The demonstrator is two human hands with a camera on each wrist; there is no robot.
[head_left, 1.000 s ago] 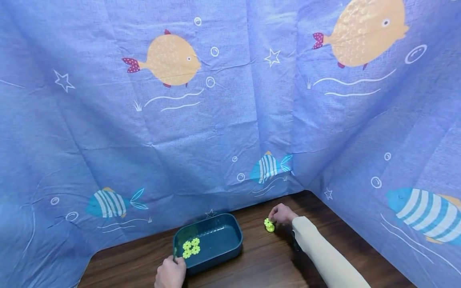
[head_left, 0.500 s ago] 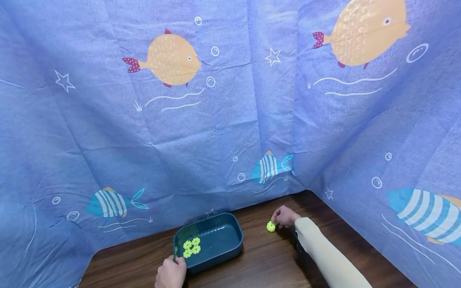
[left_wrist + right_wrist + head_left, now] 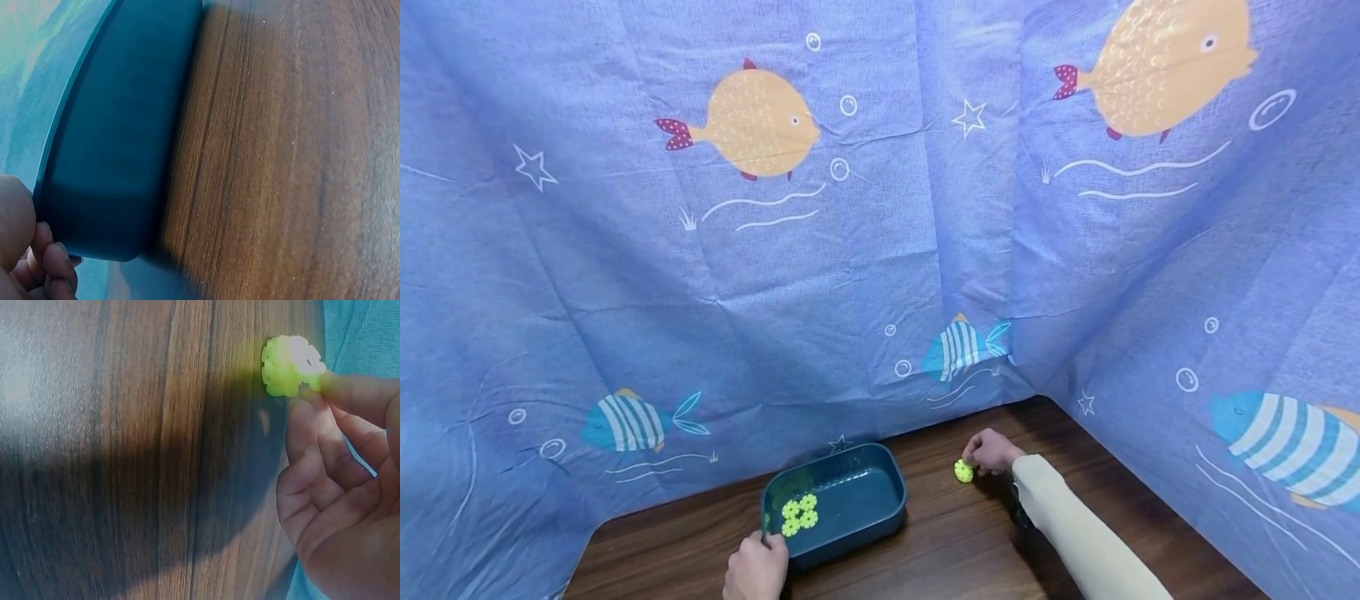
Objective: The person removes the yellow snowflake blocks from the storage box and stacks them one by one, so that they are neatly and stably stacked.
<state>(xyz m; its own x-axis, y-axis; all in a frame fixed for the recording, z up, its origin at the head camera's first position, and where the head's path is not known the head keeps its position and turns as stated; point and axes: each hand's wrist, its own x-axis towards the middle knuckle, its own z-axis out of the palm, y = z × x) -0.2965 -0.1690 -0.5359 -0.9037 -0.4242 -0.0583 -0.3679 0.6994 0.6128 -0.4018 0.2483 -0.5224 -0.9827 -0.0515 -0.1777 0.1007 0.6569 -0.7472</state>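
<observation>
Right sleeve (image 3: 1077, 525) long, plain, cream; cuff (image 3: 1024, 468) ends at the wrist, lightly creased; dark item (image 3: 1019, 510) below cuff, partly hidden, too small to make out; right grip (image 3: 991, 451) a bare hand; left grip (image 3: 756, 568) bare too, short rounded fingernails (image 3: 59, 247).

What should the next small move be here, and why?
Probably settle the upper yellow-green flower piece squarely on what looks like a second flower piece beneath it. The right hand pinches the upper one's edge, and in the right wrist view the two overlap but seem slightly offset. The left hand holds the dark teal tray, so it likely needs no move.
</observation>
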